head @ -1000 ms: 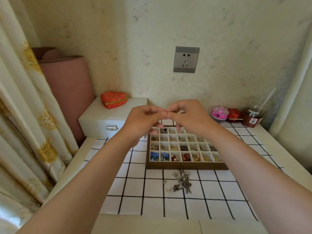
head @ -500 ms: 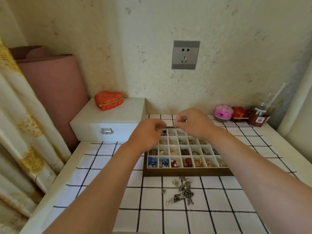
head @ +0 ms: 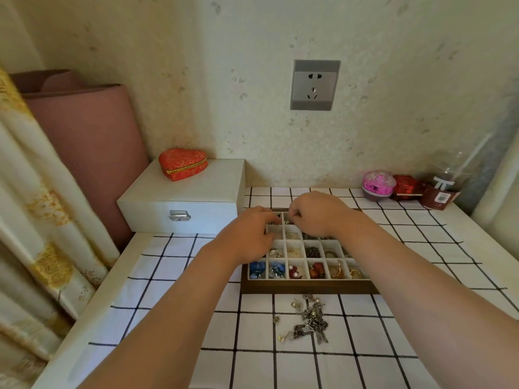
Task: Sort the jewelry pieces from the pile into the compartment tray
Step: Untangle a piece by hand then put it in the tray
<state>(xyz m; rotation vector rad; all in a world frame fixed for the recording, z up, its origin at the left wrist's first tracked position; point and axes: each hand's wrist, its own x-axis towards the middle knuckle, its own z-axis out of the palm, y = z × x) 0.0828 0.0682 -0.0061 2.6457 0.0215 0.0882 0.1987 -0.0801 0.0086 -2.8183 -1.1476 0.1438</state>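
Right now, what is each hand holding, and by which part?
The right hand seems to pinch a tiny piece above the compartment tray; part unclear. Left hand: cannot tell.

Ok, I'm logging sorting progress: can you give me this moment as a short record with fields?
tray: brown wooden compartment tray, many cells filled
pile: tangled silver-grey jewelry pile, on checked cloth, near side of tray
left hand: over far-left cells, fingers curled
right hand: over far row, fingers pinched together
held piece: too small to tell
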